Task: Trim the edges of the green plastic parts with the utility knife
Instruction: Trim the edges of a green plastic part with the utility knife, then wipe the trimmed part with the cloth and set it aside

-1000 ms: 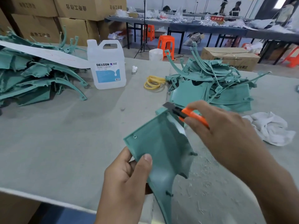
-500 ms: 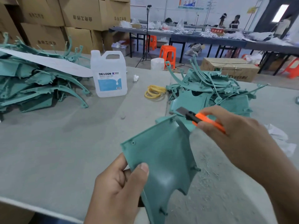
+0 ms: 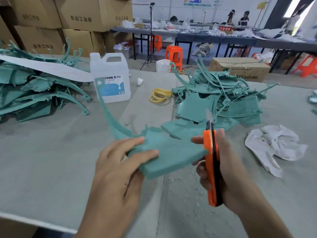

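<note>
A green plastic part [image 3: 169,153] with a long curved arm lies nearly flat above the grey table [image 3: 42,152], its arm rising to the upper left. My left hand [image 3: 118,167] holds its left edge, fingers straight on top. My right hand [image 3: 221,169] grips the orange utility knife [image 3: 211,167] upright, blade pointing up and away, and its fingers touch the part's right edge. The blade is off the part. One pile of green parts [image 3: 219,102] lies behind the hands, another pile of green parts [image 3: 32,93] at the far left.
A white jug [image 3: 110,78] stands behind the held part. Yellow bands [image 3: 159,97] lie mid-table, a white rag [image 3: 276,146] to the right. Plastic shavings [image 3: 187,200] scatter near the front. Cardboard boxes [image 3: 77,23] stack at the back left; the table's front edge is close.
The green part has been turned from upright to nearly flat, its long arm now pointing up left. My right hand swung the knife off the top edge and holds it upright beside the part.
</note>
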